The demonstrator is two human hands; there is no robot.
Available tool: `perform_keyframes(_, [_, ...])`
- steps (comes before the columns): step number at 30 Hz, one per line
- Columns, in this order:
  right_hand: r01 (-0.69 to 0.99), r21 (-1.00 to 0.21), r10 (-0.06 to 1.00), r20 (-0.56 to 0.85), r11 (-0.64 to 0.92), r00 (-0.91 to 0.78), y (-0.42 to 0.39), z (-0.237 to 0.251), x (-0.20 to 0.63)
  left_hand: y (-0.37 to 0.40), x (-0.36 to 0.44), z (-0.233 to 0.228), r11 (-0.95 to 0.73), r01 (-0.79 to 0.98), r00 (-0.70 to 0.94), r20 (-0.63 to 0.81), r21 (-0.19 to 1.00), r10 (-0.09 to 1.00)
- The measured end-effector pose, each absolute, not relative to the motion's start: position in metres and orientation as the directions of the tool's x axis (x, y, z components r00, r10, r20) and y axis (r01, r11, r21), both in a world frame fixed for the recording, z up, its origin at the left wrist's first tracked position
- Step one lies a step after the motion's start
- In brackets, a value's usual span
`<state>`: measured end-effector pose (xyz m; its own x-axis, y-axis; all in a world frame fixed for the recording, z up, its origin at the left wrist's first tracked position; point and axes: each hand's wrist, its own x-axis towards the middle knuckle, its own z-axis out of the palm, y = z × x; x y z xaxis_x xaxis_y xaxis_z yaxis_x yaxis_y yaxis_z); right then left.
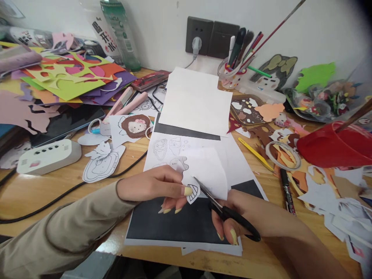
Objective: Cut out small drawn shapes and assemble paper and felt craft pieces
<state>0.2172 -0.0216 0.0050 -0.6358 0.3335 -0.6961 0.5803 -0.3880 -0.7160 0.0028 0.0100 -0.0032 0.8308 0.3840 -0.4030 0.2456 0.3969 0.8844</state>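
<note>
My left hand (162, 185) pinches a white sheet of paper (210, 166), its thumb beside a small striped shape (193, 193) drawn near the lower edge. The sheet has a partly cut, wavy outline on its left side. My right hand (232, 217) grips a pair of black-handled scissors (216, 205), whose blades meet the paper just right of the striped shape. How far the blades are apart is hard to make out. Beneath both hands lie printed sheets with black areas (171, 223) and line drawings.
A stack of coloured paper offcuts (78, 77), a white power strip (49, 155) and a black cable (128, 170) lie to the left. On the right are a red container (334, 143), a tape roll (283, 155), a black marker (287, 192) and paper scraps. A pen cup (232, 77) stands behind.
</note>
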Motion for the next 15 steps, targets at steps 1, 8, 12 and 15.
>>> perform_keyframes(1, [0.589,-0.72,0.34,-0.693,-0.367,-0.635,-0.0217,0.0035,0.2179,0.0102,0.003,-0.0033,0.394,0.245,0.833,-0.4,0.886,0.383])
perform_keyframes(8, [0.588,-0.712,0.322,-0.7,-0.384,-0.638,-0.0208,0.0037,0.2195,0.0101,0.0018,-0.0074,0.369,0.251,0.848,-0.387,0.895,0.363])
perform_keyframes(12, [0.589,-0.699,0.341,-0.713,-0.405,-0.613,-0.0205,0.0015,0.2188,0.0099,0.0001,-0.0079,0.381,0.247,0.846,-0.389,0.891,0.363])
perform_keyframes(15, [0.595,-0.689,0.354,-0.724,-0.414,-0.592,-0.0199,-0.0008,0.2191,0.0102,-0.0008,-0.0076,0.401,0.243,0.845,-0.396,0.883,0.359])
